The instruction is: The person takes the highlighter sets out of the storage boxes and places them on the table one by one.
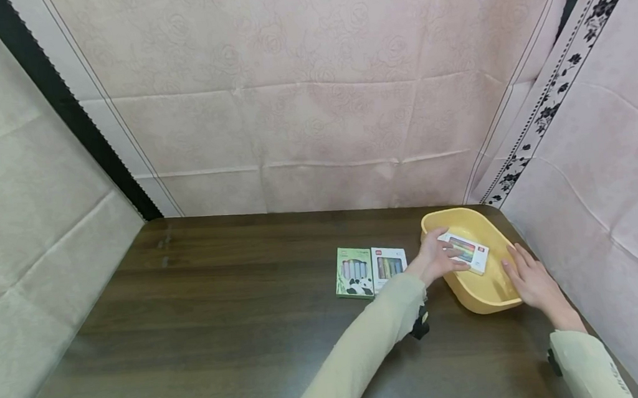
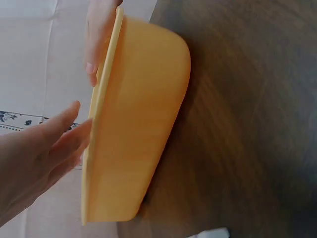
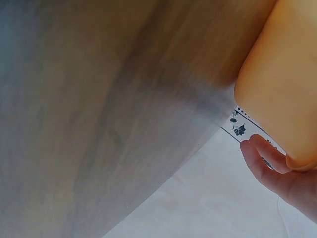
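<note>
A yellow plastic basin (image 1: pixel 500 280) stands at the table's right side. My left hand (image 1: pixel 438 257) reaches over its left rim and pinches the left end of a small white box (image 1: pixel 476 256) with coloured sticks pictured on its front. The box is tilted above or in the basin; whether it touches the bottom cannot be seen. My right hand (image 1: pixel 535 283) grips the basin's right rim, with fingers over the edge. From the side, the left wrist view shows the basin wall (image 2: pixel 138 114) and the left hand (image 2: pixel 44 153) at its rim.
Beside the basin's left are a green box (image 1: pixel 353 272) with a panda picture and a white box (image 1: pixel 388 263) picturing coloured sticks. They lie side by side on the dark wooden table (image 1: pixel 221 319). Pale cloth (image 1: pixel 312 118) hangs behind and on both sides.
</note>
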Tool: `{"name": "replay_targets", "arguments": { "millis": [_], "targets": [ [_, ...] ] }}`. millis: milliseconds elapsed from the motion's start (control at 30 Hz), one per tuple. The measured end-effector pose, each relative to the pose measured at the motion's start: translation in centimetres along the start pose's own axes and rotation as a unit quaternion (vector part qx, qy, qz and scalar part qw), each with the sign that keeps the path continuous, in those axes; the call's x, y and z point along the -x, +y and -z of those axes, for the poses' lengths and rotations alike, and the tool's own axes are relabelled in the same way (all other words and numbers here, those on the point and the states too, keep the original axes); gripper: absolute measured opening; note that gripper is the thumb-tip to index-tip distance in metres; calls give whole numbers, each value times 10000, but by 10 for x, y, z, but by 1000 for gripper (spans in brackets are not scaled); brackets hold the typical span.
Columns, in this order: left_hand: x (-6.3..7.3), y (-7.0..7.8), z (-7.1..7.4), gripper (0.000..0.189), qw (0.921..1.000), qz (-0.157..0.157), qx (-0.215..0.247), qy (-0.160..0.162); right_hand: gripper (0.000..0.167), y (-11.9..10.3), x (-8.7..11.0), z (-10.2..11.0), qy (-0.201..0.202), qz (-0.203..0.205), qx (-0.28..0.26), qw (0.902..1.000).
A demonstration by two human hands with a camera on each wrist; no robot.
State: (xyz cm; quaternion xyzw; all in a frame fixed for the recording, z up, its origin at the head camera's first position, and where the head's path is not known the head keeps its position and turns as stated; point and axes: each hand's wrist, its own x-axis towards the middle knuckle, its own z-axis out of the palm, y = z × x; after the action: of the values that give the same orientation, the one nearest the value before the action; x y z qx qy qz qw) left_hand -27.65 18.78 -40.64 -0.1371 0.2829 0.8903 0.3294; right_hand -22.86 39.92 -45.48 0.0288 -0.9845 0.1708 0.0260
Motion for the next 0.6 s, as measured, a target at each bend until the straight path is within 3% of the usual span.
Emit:
{"name": "replay_targets", "arguments": {
  "millis": [400,600],
  "targets": [
    [-10,-16,-1,79,9997,-20,212,101,61,-1,1,0,133,88,-40,9999],
    [-17,-21,0,73,9997,-46,-46,-237,61,-1,1,0,206,163,-38,9996]
  ]
}}
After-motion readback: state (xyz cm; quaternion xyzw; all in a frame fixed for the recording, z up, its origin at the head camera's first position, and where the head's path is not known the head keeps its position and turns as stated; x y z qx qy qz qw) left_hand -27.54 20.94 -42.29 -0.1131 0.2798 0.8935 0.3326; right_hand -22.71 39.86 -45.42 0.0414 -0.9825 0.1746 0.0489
